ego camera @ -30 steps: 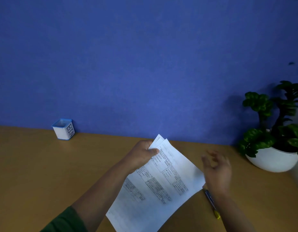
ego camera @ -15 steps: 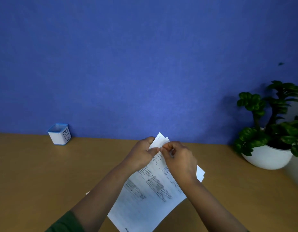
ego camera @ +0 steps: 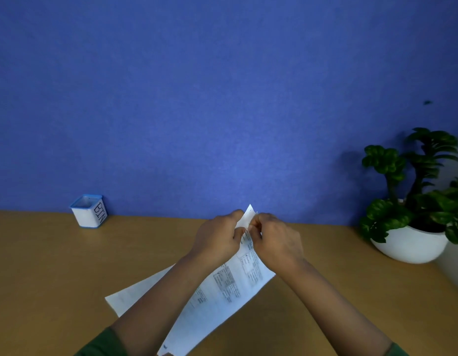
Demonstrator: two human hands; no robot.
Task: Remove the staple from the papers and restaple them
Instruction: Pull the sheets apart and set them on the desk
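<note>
White printed papers (ego camera: 222, 291) are held over the wooden desk (ego camera: 55, 265), their top corner raised near the blue wall. My left hand (ego camera: 217, 237) pinches that corner from the left. My right hand (ego camera: 276, 240) pinches the same corner from the right, fingertips almost meeting the left thumb. The staple is too small to make out between the fingers. No stapler is in view.
A small white cup with a blue rim, lettered BIN (ego camera: 88, 211), stands at the back left by the wall. A potted green plant in a white bowl (ego camera: 413, 242) sits at the far right. A blue wall runs behind the desk.
My right hand came in from the right, where it hovered above a pen, and took hold of the papers' top corner. The pen is now out of sight. The papers swung more upright.
</note>
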